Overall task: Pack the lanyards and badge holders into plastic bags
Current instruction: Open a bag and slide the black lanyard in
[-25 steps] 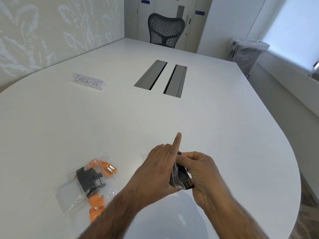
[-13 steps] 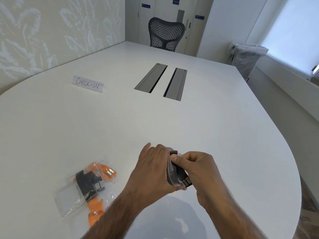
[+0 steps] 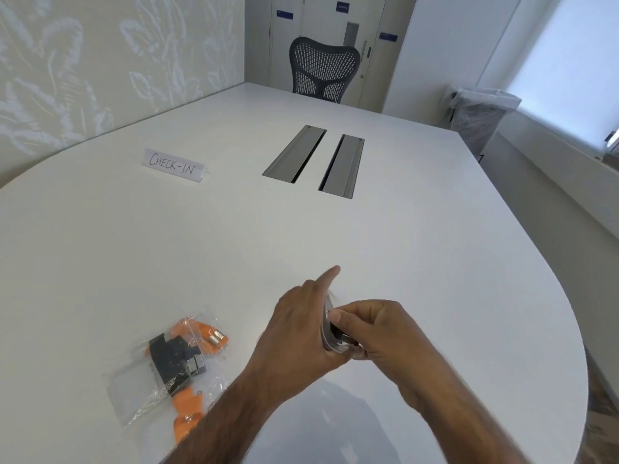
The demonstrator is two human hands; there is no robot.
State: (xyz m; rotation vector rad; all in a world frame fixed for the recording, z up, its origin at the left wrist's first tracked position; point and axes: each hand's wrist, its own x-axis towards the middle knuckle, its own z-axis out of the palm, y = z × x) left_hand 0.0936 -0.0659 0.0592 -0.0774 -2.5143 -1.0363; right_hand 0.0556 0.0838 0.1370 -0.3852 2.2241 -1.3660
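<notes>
The worktop [image 3: 335, 229] carries one filled plastic bag [image 3: 134, 393] at 9 o'clock from the hands. It holds orange lanyards [image 3: 201, 331] and black badge holders [image 3: 170, 356].

Both hands work above the 6 o'clock edge. The left hand [image 3: 294, 333] grips the second plastic bag [image 3: 330, 341], whose contents show dark. The right hand [image 3: 378, 329] pinches its upper edge between thumb and fingers.

Change: the left index finger [image 3: 330, 274], curled over the bag half a second ago, now points straight toward 12 o'clock.

Judgement: the seal is probably being pressed in repeated strokes, and closing is not yet complete.
</notes>
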